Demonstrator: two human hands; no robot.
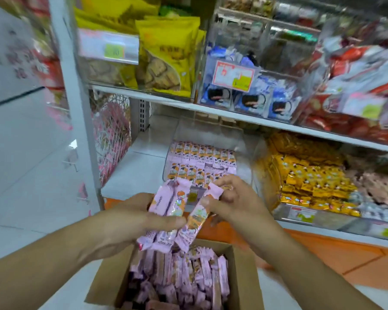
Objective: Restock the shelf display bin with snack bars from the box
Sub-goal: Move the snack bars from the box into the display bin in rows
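Observation:
A cardboard box (244, 278) on the floor below me is full of pink and orange snack bars (188, 276). My left hand (130, 222) grips a small bunch of these bars (166, 209) above the box, thumb across their fronts. My right hand (233, 202) pinches one more bar (199, 211) at its upper end, right beside the bunch. Beyond my hands, on the lowest shelf, a clear display bin (211, 135) holds neat rows of the same bars (202, 159).
A bin of yellow-wrapped sweets (311, 182) stands to the right of the display bin. Above, the shelf (166, 101) carries yellow biscuit bags, blue cookie packs and red packets in clear bins. A white shelf post (76, 108) rises at left, with tiled floor beyond.

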